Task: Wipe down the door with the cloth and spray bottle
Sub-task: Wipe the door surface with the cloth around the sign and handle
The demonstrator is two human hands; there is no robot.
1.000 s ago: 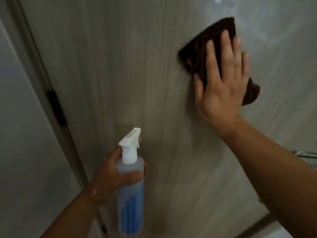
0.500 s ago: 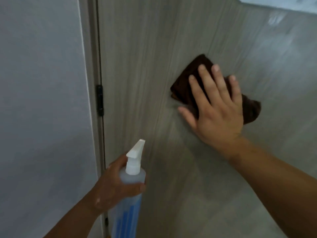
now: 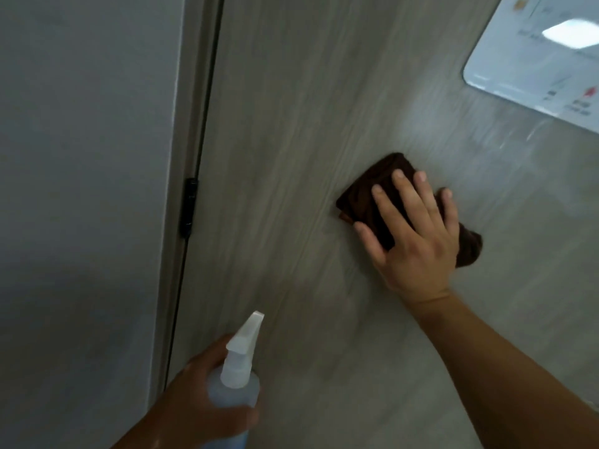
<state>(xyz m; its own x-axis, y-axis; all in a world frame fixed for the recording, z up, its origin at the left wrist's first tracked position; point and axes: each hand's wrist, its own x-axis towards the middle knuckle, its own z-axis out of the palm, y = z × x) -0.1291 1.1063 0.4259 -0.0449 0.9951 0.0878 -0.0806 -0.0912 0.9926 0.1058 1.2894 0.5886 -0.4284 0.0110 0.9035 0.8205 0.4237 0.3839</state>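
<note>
Below sign (image 3: pixel 534 59), right hand (image 3: pixel 418 241), spread flat, presses cloth (image 3: pixel 363 196) lower on door (image 3: pixel 291 157) than 1 s ago; left hand (image 3: pixel 194 403) grips spray bottle (image 3: pixel 236 374); wipe advancing.

Sign: white glossy placard (image 3: pixel 534 56) on the door (image 3: pixel 291 157), upper right, cut off by the picture's edge
Dark print: several small lines on the placard, too blurred to read
Red print: a small red mark with a short line beneath it, low on the placard, also blurred
Legible words or numbers: none
</note>
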